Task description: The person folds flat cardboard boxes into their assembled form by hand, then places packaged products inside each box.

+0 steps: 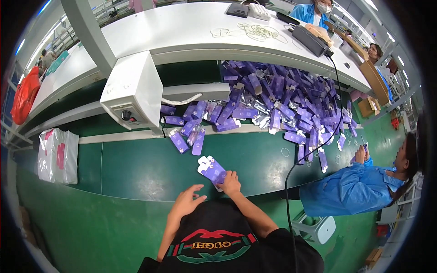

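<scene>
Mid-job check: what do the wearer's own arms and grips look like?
The left grip and right grip are bare hands, with no gloves or wristbands visible. The forearms are bare too, below black sleeves of a black top printed in red and green.

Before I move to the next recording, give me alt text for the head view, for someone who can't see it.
A person's right hand grips a purple carton, open at its far end, over a green work surface; the left hand is open nearby. Beyond lies a heap of purple cartons, with a co-worker in blue at right.
</scene>
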A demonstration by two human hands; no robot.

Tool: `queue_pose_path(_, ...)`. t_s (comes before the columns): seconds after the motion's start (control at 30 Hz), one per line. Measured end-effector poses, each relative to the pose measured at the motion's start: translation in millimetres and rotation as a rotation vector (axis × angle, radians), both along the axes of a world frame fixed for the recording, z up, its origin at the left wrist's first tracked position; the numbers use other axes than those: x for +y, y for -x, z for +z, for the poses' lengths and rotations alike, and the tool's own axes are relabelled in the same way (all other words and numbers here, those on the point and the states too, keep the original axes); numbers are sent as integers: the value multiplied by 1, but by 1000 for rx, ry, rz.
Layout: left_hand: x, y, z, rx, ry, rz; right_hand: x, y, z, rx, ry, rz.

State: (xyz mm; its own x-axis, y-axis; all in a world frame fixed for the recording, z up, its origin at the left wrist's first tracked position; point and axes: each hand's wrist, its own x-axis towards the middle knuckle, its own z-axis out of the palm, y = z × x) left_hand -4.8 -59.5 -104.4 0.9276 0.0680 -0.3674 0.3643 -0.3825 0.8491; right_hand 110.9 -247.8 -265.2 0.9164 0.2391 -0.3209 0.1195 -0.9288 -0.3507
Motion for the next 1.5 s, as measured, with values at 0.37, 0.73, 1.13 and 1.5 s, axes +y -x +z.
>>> queue_pose_path(0.37, 2, -11, -7, 19, -73, 164, -29, -8, 48, -410, -169, 86)
queue_pose_path(0.73, -18, -59, 24, 49, 821, 699, 1, 21, 123, -835, -633, 457)
queue_pose_path(1.13, 5, -45, 23, -351, 973, 418, 12, 33, 168, -111, -954, 402)
queue_pose_path(1.5, -9, -35, 79, -503, 533, 513, 35, 13, 198, 618, -966, 212)
